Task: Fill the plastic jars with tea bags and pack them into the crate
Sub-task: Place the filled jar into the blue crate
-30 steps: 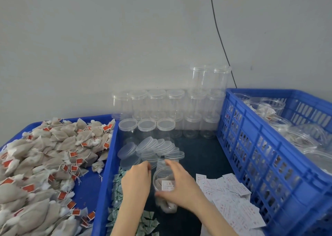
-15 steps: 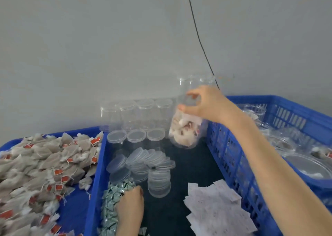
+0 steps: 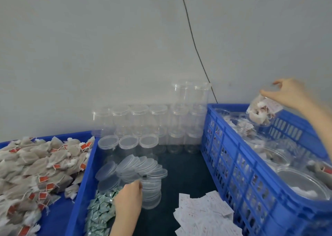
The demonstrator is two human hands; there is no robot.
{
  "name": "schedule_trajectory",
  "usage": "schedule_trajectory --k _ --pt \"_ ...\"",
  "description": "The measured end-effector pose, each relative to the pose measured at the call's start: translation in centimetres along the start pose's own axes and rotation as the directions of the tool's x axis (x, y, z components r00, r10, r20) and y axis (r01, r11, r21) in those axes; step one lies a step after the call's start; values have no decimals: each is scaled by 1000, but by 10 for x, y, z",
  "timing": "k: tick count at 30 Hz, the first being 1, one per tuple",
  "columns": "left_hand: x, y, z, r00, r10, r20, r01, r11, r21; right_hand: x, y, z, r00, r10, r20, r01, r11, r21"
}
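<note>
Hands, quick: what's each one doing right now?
Left hand: fingers curled at the lid stack; grip unclear.
Right hand: holding filled jar over crate.

two bare forearms are seen, with no sleeve, glove, ring or watch worn. the left hand [image 3: 128, 199] and the right hand [image 3: 289, 94] are uncovered, and nails are kept short.

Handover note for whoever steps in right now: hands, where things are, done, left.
Right hand grips a filled jar by its top, tilted over the blue crate.
Left hand rests at the loose lids, beside the green sachets; whether it holds anything is unclear.
Done: several filled jars lie in the crate.
Left: set this jar down, then fill the empty jars from the tea bag pile.
</note>
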State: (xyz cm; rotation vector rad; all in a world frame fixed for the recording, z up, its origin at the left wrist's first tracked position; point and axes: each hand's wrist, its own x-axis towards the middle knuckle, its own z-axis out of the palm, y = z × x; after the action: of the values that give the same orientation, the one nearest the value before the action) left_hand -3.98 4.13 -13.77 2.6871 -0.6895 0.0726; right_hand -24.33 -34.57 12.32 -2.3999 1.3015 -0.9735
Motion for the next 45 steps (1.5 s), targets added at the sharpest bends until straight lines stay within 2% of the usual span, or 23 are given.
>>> schedule_trajectory --k 2,6,10,14,18,24,31,39,45 --pt "5 7 2 1000 13 3 -13 1000 0 5 21 5 999 34 -29 -34 999 15" --pt "17 15 8 1000 17 8 -17 999 -44 8 51 12 998 30 -63 -35 996 -83" --pt "31 26 11 1000 29 6 -29 999 -38 15 66 23 999 11 -41 -17 990 -140" --pt "50 47 5 997 52 -50 -52 999 3 24 77 37 1000 12 24 -8 983 -186" --pt "69 68 0 993 94 -78 -95 995 -7 27 91 52 987 30 156 6 974 -227" --pt "86 101 -6 982 173 -78 -170 985 41 19 97 89 911 -5 412 153 933 -326" --pt "96 128 -16 954 266 -137 -265 964 21 20 91 98 861 -10 508 206 921 -332" --pt "103 135 -27 937 324 -129 -321 946 42 22 79 94 844 -4 537 200 930 -308" --pt "104 127 -34 927 359 -106 -351 932 86 24 64 87 824 46 565 254 862 -439"
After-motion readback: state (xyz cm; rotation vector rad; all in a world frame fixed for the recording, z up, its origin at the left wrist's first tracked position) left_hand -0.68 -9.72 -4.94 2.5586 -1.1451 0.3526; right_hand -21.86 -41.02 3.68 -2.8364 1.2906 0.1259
